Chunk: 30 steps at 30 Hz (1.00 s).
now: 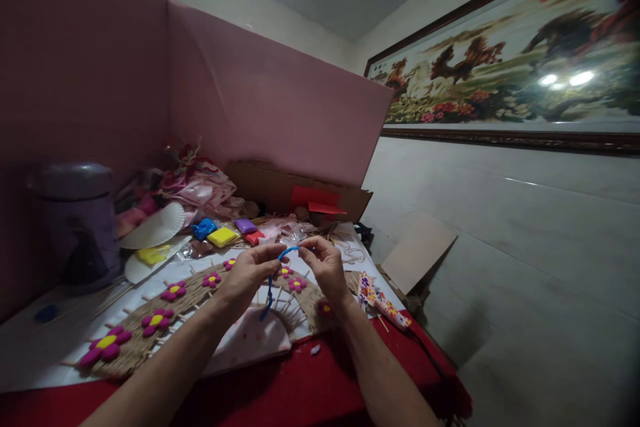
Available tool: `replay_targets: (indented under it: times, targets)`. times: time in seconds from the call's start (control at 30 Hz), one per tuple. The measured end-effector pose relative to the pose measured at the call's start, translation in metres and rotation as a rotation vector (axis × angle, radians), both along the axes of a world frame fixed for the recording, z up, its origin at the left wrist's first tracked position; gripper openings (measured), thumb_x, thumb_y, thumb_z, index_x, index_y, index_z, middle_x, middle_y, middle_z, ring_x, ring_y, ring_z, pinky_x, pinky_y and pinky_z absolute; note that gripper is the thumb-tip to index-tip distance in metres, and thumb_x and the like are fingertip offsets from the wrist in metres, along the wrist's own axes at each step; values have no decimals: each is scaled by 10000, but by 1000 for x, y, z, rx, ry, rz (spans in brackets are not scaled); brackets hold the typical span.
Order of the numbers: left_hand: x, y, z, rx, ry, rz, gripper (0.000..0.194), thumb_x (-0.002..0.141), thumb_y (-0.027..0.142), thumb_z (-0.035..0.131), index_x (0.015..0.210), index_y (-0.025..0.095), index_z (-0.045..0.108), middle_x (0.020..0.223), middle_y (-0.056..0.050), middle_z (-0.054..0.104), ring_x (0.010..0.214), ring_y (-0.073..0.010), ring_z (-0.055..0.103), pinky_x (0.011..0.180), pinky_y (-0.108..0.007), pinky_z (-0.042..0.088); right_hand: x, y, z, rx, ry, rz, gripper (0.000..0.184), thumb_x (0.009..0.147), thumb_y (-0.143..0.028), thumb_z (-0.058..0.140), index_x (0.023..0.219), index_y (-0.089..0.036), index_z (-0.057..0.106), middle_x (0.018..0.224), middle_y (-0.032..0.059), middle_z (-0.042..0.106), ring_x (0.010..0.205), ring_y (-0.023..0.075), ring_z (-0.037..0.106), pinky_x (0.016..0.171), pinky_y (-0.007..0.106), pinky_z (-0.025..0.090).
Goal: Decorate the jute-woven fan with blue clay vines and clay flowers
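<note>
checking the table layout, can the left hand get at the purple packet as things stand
Probably yes: the purple packet lies a little beyond the left hand and nothing tall seems to stand between, though that hand is holding the blue strand.

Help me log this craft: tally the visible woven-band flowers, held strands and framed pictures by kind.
Visible flowers on woven band: 8
Blue strand between left hand and right hand: 1
Framed picture: 1
Total: 10
</note>
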<state>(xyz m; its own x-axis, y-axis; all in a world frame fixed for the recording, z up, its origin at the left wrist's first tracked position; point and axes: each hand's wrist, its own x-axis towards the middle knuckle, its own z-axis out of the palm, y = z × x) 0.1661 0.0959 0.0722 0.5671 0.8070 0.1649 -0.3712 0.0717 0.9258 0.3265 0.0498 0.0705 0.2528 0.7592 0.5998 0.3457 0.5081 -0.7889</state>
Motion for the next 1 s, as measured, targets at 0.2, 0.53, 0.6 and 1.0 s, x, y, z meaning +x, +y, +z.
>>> replay_targets:
  times: [0.2, 0.53, 0.6, 1.0]
  targets:
    - [5, -3, 3, 117, 98, 105, 272, 572, 277, 773, 789, 132, 696, 674, -43, 694, 622, -149, 610, 606, -259, 455, 5, -13, 12, -79, -69, -41, 136, 760, -258, 617, 832, -164, 684, 724, 10, 641, 583, 106, 507, 545, 225, 399]
    - [40, -7, 15, 312, 287, -20, 213, 532, 254, 701, 710, 136, 695, 485, 14, 586, 411, -86, 462, 411, -199, 336, 30, -55, -7, -206, -111, -232, 90, 689, -219, 627, 748, -170, 674, 705, 10, 654, 609, 131, 543, 574, 243, 413]
    - [50, -5, 15, 402, 308, -9, 178, 530, 239, 674, 673, 141, 711, 504, 7, 593, 446, -89, 466, 425, -196, 330, 33, -62, -12, -230, -137, -282, 93, 703, -217, 611, 750, -168, 675, 713, 12, 650, 613, 132, 541, 571, 243, 406]
    - [49, -13, 17, 285, 305, -47, 183, 495, 246, 711, 653, 153, 707, 471, 16, 574, 418, -81, 436, 398, -192, 302, 32, -77, -26, -200, -114, -299, 105, 735, -200, 605, 796, -165, 684, 761, 30, 661, 703, 153, 575, 628, 252, 444]
